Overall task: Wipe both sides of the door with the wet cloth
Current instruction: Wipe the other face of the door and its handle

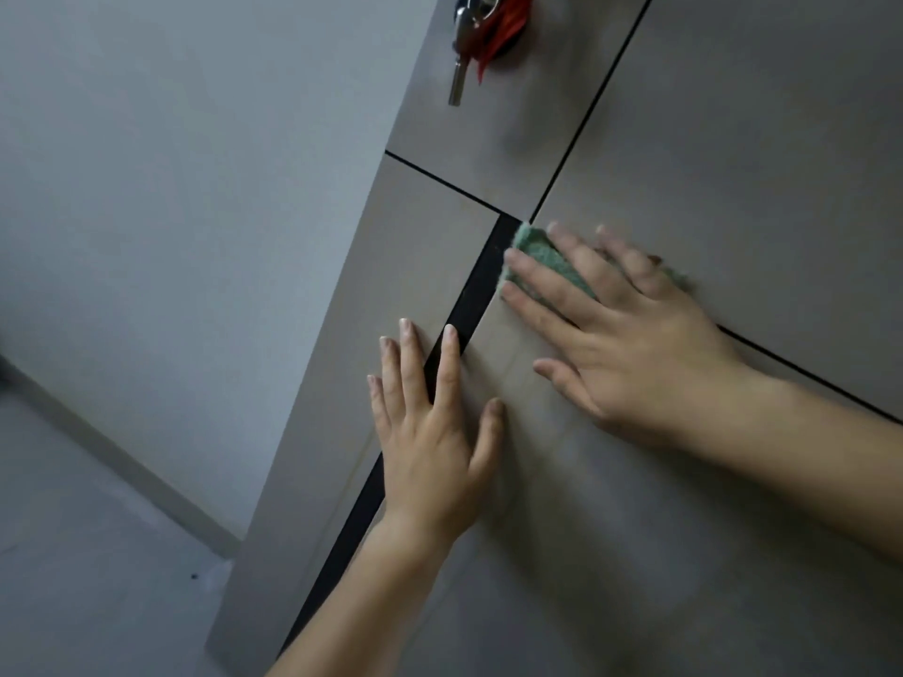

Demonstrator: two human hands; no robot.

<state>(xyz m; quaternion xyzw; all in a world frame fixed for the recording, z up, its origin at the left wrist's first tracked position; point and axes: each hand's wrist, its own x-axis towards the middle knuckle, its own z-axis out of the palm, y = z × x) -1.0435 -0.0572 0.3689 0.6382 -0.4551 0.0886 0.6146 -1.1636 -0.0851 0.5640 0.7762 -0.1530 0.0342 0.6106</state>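
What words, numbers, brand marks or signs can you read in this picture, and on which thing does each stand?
No text can be read in this picture.
The door: plain grey panels with dark grooves, no lettering.
The green cloth under the right hand: no label shows.
The keys hanging at the top: blurred, so any stamp is too small to read.
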